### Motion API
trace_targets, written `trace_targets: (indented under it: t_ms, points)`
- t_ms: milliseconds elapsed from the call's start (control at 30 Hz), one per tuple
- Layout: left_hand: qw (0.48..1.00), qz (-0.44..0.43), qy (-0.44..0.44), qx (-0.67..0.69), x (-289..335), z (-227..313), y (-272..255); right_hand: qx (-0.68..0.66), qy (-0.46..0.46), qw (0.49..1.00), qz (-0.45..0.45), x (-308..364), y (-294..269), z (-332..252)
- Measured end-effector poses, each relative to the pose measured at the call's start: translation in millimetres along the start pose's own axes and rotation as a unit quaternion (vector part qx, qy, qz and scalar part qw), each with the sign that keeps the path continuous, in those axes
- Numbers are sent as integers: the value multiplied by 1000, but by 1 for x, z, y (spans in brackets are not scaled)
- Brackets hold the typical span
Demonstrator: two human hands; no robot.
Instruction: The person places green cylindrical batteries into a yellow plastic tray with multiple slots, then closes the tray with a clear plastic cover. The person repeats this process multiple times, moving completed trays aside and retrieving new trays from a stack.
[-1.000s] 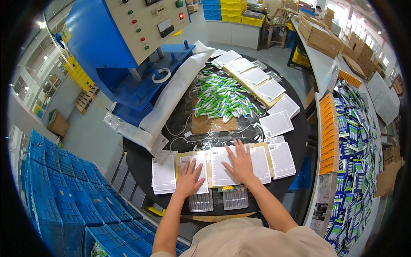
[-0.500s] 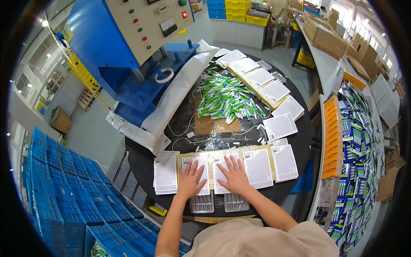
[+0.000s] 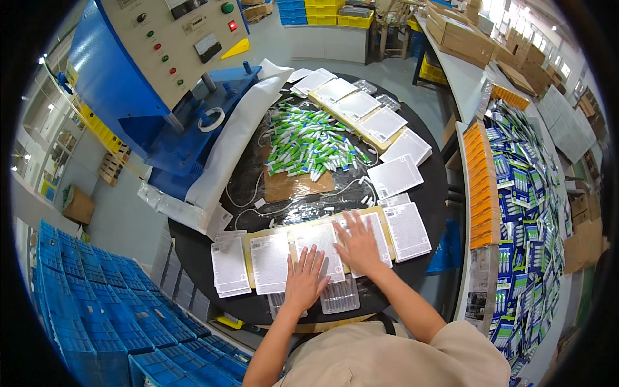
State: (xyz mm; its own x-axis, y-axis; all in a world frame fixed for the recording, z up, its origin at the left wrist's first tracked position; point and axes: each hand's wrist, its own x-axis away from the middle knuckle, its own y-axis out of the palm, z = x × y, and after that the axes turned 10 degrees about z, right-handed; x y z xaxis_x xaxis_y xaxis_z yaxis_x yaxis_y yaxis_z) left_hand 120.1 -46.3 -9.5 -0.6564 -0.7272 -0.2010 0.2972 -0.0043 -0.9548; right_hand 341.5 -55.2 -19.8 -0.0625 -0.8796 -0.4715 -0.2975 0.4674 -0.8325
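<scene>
Several white printed backing cards lie side by side on a yellow tray (image 3: 247,255) at the near side of a black round table (image 3: 422,213). My left hand (image 3: 305,282) rests flat, fingers spread, on the lower part of the middle card (image 3: 314,236). With its fingers spread and slightly blurred, my right hand (image 3: 358,245) is over the card to the right (image 3: 384,244). To the left lies an uncovered-by-hand card (image 3: 269,263). Clear ribbed plastic blisters (image 3: 340,296) stick out below the cards' near edge. Neither hand holds anything.
A pile of small green-and-white tubes (image 3: 309,145) covers the table's middle, with a white cord beside it. Another yellow tray with cards (image 3: 358,105) lies beyond. A blue press (image 3: 187,129) stands left, blue crates (image 3: 103,290) near left, and packed tubes (image 3: 529,226) right.
Both hands have moved right along the row of cards, uncovering the left card. The right hand now lies further up and right than the left. The whole view has shifted slightly.
</scene>
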Motion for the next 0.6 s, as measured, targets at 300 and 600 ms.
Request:
trace_targets:
  t_ms: [300, 600]
  points:
    - [998, -58, 12, -24, -12, -6, 16, 99, -17, 987, -126, 9, 2, 33]
    - [877, 300, -223, 302, 31, -63, -21, 154, 423, 830, 329, 47, -15, 288]
